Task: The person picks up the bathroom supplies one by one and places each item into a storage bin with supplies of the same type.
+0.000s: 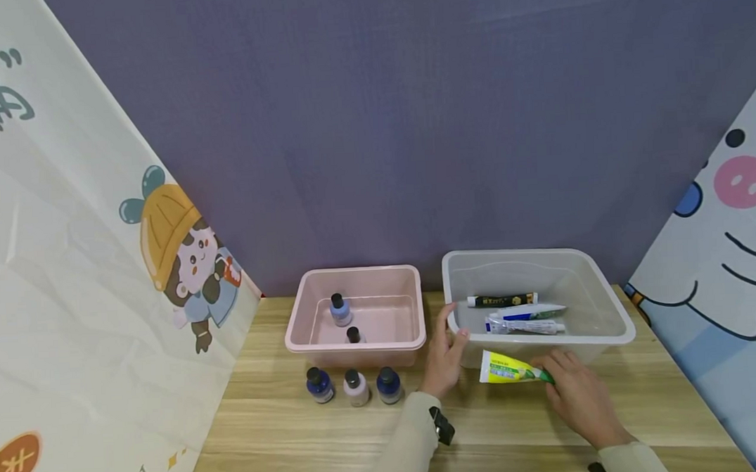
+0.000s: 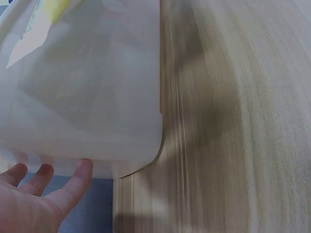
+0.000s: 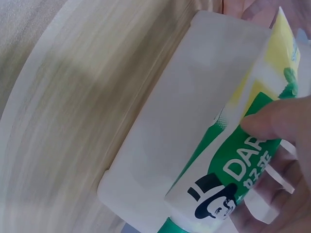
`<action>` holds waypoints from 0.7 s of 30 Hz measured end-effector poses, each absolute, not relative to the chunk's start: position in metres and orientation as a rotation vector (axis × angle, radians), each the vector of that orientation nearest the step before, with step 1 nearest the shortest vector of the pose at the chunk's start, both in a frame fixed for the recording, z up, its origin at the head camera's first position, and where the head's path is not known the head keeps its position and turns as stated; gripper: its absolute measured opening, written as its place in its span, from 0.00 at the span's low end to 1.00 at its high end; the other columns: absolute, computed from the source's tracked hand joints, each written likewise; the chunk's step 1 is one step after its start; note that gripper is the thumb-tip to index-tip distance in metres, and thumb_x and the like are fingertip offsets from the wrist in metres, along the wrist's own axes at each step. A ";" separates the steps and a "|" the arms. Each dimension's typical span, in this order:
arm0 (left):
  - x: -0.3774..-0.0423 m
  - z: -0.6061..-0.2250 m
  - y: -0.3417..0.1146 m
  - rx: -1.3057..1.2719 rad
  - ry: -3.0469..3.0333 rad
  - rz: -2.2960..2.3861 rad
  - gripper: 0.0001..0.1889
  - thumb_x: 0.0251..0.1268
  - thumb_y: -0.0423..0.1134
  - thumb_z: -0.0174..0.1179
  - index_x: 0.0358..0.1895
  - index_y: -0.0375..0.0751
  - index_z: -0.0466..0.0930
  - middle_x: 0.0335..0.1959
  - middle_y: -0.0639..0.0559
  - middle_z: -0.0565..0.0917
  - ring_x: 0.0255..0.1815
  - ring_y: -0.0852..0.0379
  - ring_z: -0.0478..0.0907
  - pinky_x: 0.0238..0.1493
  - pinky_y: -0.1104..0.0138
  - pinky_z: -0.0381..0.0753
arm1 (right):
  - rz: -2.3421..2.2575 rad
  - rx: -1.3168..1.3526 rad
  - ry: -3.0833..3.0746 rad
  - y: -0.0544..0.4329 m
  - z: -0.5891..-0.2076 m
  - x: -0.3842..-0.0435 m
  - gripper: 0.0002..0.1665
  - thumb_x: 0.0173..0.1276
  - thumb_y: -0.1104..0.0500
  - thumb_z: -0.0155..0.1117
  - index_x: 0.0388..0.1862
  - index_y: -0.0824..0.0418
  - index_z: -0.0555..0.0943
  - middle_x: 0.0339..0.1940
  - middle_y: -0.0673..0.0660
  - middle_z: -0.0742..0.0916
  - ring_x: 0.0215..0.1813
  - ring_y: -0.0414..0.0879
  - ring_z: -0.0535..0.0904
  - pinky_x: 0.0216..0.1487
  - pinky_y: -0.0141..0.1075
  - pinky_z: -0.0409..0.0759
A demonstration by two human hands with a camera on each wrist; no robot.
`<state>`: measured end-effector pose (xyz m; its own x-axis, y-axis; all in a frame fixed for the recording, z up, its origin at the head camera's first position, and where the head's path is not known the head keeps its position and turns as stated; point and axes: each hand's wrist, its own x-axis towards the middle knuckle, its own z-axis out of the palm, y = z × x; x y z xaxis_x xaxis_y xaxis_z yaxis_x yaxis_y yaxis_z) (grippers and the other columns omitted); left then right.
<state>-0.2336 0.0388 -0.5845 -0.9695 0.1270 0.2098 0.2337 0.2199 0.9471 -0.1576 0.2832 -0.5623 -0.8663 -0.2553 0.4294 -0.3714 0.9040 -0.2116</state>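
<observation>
My right hand grips a yellow and green toothpaste tube just in front of the white plastic bin. In the right wrist view the thumb presses on the green part of the tube, with other fingers behind it. My left hand touches the bin's left end near its front corner; in the left wrist view its fingertips rest against the bin wall. Inside the bin lie a black toothpaste tube, a white and green tube and a white and blue tube.
To the left stands a pink bin holding two small dark-capped bottles, one a blue bottle. In front of it are a dark blue bottle, a pale pink bottle and another dark blue bottle. A grey-blue wall rises behind the wooden table.
</observation>
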 end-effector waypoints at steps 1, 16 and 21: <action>-0.234 -0.584 0.038 -0.353 -2.390 -1.882 0.28 0.79 0.54 0.51 0.77 0.77 0.54 0.18 0.59 0.64 0.18 0.65 0.64 0.20 0.70 0.68 | 0.399 0.460 -2.661 0.283 -0.562 -0.157 0.28 0.44 0.72 0.80 0.46 0.58 0.84 0.42 0.52 0.85 0.45 0.51 0.80 0.40 0.50 0.83; -0.228 -0.575 0.038 -0.338 -2.374 -1.912 0.29 0.80 0.49 0.52 0.78 0.72 0.56 0.21 0.58 0.68 0.20 0.67 0.65 0.22 0.71 0.68 | 0.407 0.458 -2.619 0.285 -0.555 -0.155 0.27 0.43 0.74 0.77 0.44 0.59 0.82 0.43 0.56 0.84 0.47 0.55 0.78 0.44 0.53 0.80; -0.217 -0.551 0.034 -0.374 -2.377 -1.933 0.28 0.80 0.45 0.51 0.79 0.64 0.57 0.23 0.59 0.70 0.22 0.68 0.66 0.25 0.72 0.70 | 0.401 0.457 -2.614 0.286 -0.553 -0.154 0.27 0.44 0.74 0.77 0.44 0.58 0.82 0.44 0.57 0.84 0.47 0.56 0.78 0.43 0.54 0.80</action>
